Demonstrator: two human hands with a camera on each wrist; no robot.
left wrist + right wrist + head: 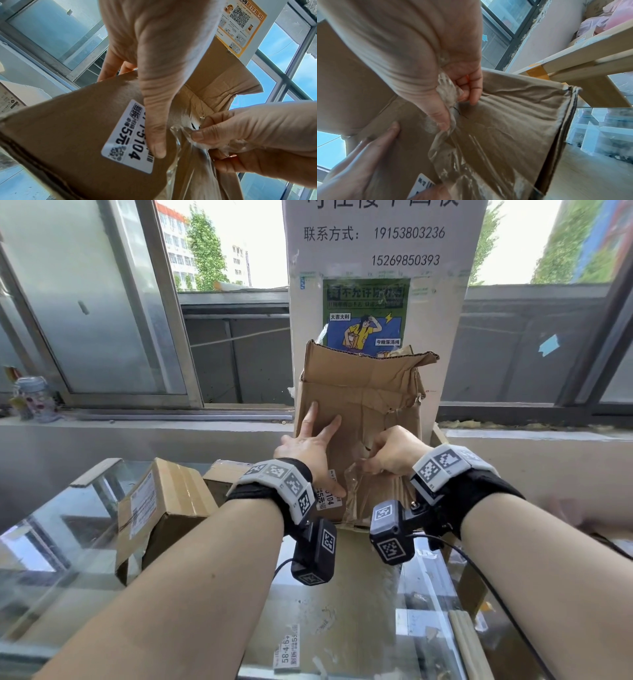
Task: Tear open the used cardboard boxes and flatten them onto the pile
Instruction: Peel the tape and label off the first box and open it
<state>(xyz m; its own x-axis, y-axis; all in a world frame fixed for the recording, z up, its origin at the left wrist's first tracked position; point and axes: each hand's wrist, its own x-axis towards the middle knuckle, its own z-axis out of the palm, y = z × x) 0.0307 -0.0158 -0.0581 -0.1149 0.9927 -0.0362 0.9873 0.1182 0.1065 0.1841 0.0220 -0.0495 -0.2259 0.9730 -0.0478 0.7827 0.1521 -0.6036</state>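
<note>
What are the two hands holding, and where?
Right hand pinches the loose clear tape at its peeled end; left hand presses flat against the cardboard box.

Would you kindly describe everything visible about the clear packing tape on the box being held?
The clear tape is a glossy, wrinkled, see-through strip, partly peeled off the brown cardboard box. Its free end is bunched and pinched in the right hand, while its lower stretch still clings to the box. The left hand presses flat on the box beside it.
</note>
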